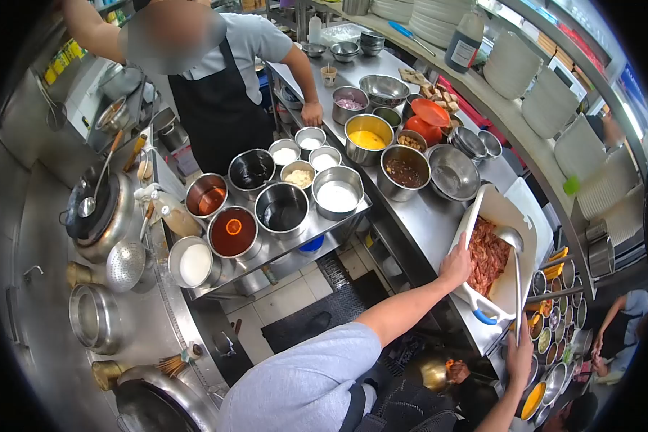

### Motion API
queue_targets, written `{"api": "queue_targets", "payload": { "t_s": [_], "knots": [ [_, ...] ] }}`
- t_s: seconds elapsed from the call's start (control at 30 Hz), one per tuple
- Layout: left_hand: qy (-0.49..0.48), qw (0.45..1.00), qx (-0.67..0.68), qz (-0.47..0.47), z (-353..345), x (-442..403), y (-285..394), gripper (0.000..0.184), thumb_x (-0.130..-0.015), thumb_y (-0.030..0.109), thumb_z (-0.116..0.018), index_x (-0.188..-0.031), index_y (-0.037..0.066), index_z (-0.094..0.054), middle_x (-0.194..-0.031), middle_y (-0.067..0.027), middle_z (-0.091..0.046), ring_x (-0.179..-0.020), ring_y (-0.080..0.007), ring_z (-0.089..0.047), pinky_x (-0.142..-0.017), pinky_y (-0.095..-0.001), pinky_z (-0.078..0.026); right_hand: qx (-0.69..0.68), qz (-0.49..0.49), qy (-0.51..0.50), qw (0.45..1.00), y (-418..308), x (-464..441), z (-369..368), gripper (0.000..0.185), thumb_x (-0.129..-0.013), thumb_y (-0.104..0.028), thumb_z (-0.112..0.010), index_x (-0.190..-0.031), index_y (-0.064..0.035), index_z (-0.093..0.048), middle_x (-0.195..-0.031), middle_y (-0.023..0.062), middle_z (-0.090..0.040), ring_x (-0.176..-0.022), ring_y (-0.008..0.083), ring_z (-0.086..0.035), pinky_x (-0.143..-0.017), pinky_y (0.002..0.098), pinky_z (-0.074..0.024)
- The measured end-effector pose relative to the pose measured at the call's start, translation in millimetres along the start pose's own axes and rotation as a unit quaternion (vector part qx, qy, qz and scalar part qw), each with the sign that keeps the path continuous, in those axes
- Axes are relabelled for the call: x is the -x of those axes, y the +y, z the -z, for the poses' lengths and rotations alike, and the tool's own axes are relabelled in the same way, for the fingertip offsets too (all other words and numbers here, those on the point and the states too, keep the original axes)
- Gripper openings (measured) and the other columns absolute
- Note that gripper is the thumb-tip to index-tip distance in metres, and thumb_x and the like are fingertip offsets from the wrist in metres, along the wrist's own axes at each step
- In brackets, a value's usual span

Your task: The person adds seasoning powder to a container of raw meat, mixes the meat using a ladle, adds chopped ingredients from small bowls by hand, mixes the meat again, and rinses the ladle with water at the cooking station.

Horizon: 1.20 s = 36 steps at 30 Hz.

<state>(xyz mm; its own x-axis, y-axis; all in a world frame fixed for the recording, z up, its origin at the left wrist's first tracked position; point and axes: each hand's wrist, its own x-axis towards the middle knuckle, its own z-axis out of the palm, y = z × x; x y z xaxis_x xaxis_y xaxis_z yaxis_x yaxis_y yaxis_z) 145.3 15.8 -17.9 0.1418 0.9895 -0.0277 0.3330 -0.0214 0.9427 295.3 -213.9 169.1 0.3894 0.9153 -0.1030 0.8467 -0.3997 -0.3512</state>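
Observation:
A white plastic tub (520,284) holds raw sliced meat (488,252) in a reddish-brown coating. My left hand (456,266) grips the tub's left rim, with the fingers over the edge. In my right hand (520,354), at the tub's near end, is the long handle of a metal ladle (518,302). The ladle's bowl rests in the tub, beside or against the meat; exactly what it touches is unclear. A blue clip or handle (484,317) shows on the tub's near rim.
Steel pots of sauces (235,232) and powders stand on the left counter. Bowls and an orange container (423,131) sit beyond the tub. Plates (511,65) fill the overhead shelf. A person in a black apron (219,108) stands opposite; other people are at lower right.

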Motion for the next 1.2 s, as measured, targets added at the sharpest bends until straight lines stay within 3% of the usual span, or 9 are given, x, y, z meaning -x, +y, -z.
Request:
{"api": "queue_targets", "payload": {
  "t_s": [0.1,0.2,0.23,0.5,0.6,0.77,0.87,1.1,1.2],
  "knots": [
    [-0.005,1.0,-0.009,0.0,1.0,1.3,-1.1,0.064,-0.103,0.021,-0.053,-0.159,0.003,-0.026,-0.119,-0.0316,-0.067,-0.102,-0.0515,-0.066,-0.089,-0.0611,-0.051,0.075,0.009,-0.009,0.997,14.2,-41.3,-57.4,0.075,-0.09,-0.005,-0.065,-0.16,-0.0207,-0.042,-0.116,0.0333,-0.069,-0.11,0.0507,-0.066,-0.093,0.0532,-0.0532],
    [0.02,1.0,-0.006,-0.018,-2.1,-6.2,-4.3,0.064,-0.104,0.021,-0.052,-0.159,0.003,-0.025,-0.119,-0.032,-0.067,-0.102,-0.0519,-0.066,-0.089,-0.0617,-0.051,0.093,-0.026,-0.05,0.994,7.7,-17.7,-51.1,0.079,-0.089,-0.002,-0.063,-0.162,-0.0217,-0.038,-0.116,0.0335,-0.069,-0.11,0.0508,-0.066,-0.094,0.0546,-0.0527],
    [0.018,1.0,-0.007,-0.011,-3.2,-5.2,-5.5,0.064,-0.104,0.021,-0.052,-0.159,0.004,-0.025,-0.12,-0.0318,-0.067,-0.102,-0.052,-0.066,-0.089,-0.0617,-0.051,0.104,-0.001,-0.045,0.994,30.3,-8.0,-53.5,0.085,-0.091,-0.004,-0.063,-0.164,-0.0336,-0.031,-0.103,0.0332,-0.07,-0.097,0.0512,-0.068,-0.086,0.0598,-0.0534],
    [-0.02,1.0,0.001,0.022,1.0,-1.9,1.4,0.063,-0.106,0.023,-0.049,-0.161,0.008,-0.022,-0.132,-0.0272,-0.062,-0.11,-0.0518,-0.065,-0.095,-0.062,-0.05,0.132,-0.06,-0.074,0.987,40.2,69.0,7.0,0.095,-0.082,0.008,-0.065,-0.163,-0.0307,-0.034,-0.109,0.0339,-0.069,-0.101,0.0511,-0.067,-0.09,0.0573,-0.0536],
    [-0.013,1.0,0.011,0.003,-6.5,-8.6,-7.4,0.069,-0.104,0.022,-0.053,-0.162,0.005,-0.02,-0.108,-0.0328,-0.07,-0.099,-0.0514,-0.068,-0.086,-0.0592,-0.055,0.153,0.079,-0.017,0.985,75.1,97.1,16.5,0.094,-0.082,0.004,-0.07,-0.163,-0.0301,-0.036,-0.123,0.0322,-0.066,-0.115,0.0504,-0.062,-0.097,0.0558,-0.0503],
    [0.001,0.999,0.041,-0.009,-3.2,-2.3,-4.3,0.063,-0.105,0.021,-0.053,-0.16,0.009,-0.025,-0.102,-0.0297,-0.071,-0.095,-0.0495,-0.069,-0.081,-0.0581,-0.054,0.19,-0.033,-0.066,0.979,3.5,94.4,86.1,0.077,-0.09,-0.015,-0.074,-0.159,-0.0286,-0.043,-0.121,0.026,-0.069,-0.106,0.0482,-0.066,-0.093,0.0537,-0.052],
    [0.02,0.999,0.022,-0.029,-6.8,-1.4,-4.5,0.062,-0.104,0.021,-0.055,-0.158,0.007,-0.028,-0.11,-0.0309,-0.07,-0.1,-0.0506,-0.068,-0.086,-0.0586,-0.053,0.213,-0.072,-0.052,0.973,-14.1,85.9,110.8,0.069,-0.097,-0.023,-0.068,-0.159,-0.0328,-0.042,-0.104,0.0282,-0.072,-0.097,0.0499,-0.067,-0.086,0.056,-0.0521],
    [-0.023,1.0,-0.009,-0.018,3.2,-4.6,0.2,0.063,-0.102,0.016,-0.057,-0.157,0.002,-0.029,-0.11,-0.0313,-0.071,-0.102,-0.0496,-0.069,-0.089,-0.0548,-0.054,0.28,-0.091,-0.139,0.945,19.9,2.2,37.5,0.069,-0.104,-0.028,-0.058,-0.164,-0.0324,-0.026,-0.097,0.0263,-0.073,-0.091,0.0463,-0.071,-0.084,0.0578,-0.0563],
    [-0.036,0.999,-0.012,-0.012,2.5,-7.2,-1.4,0.065,-0.101,0.014,-0.058,-0.157,0.002,-0.029,-0.11,-0.0319,-0.071,-0.101,-0.0486,-0.07,-0.089,-0.0531,-0.054,0.179,-0.067,-0.117,0.975,56.9,-33.5,-22.5,0.069,-0.102,-0.023,-0.058,-0.164,-0.0249,-0.027,-0.104,0.0344,-0.07,-0.099,0.0493,-0.07,-0.093,0.0583,-0.0557]
  ]
}}
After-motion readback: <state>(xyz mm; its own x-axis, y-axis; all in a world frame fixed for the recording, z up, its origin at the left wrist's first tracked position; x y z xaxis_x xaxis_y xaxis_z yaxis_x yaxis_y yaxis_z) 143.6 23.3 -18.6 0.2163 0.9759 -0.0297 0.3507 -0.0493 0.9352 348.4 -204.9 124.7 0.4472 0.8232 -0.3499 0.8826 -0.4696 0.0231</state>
